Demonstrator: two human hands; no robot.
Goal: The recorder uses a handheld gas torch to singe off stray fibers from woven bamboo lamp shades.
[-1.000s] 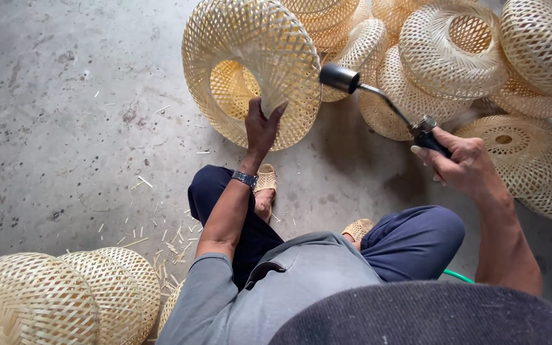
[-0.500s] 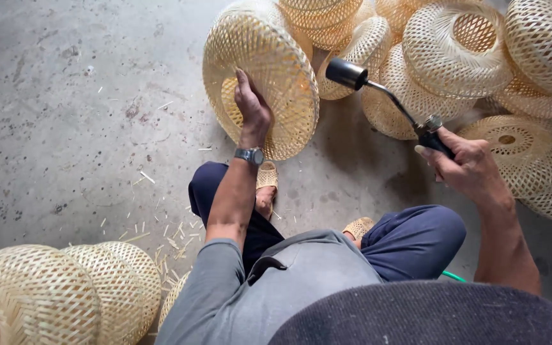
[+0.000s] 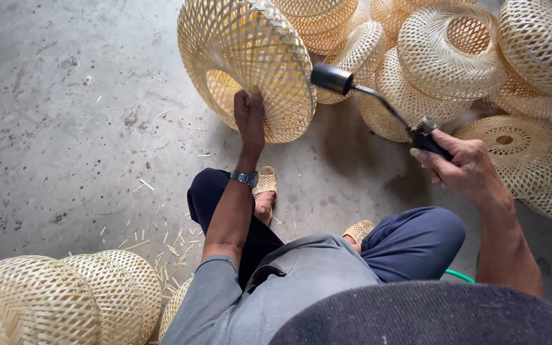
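Overhead, left hand (image 3: 249, 116) grips the rim of a woven basket (image 3: 247, 61), held tilted just off the concrete floor (image 3: 65, 128). Right hand (image 3: 464, 166) is closed around a torch (image 3: 378, 102), nozzle just beside the basket's right side. More baskets (image 3: 455, 57) lie beyond the torch.
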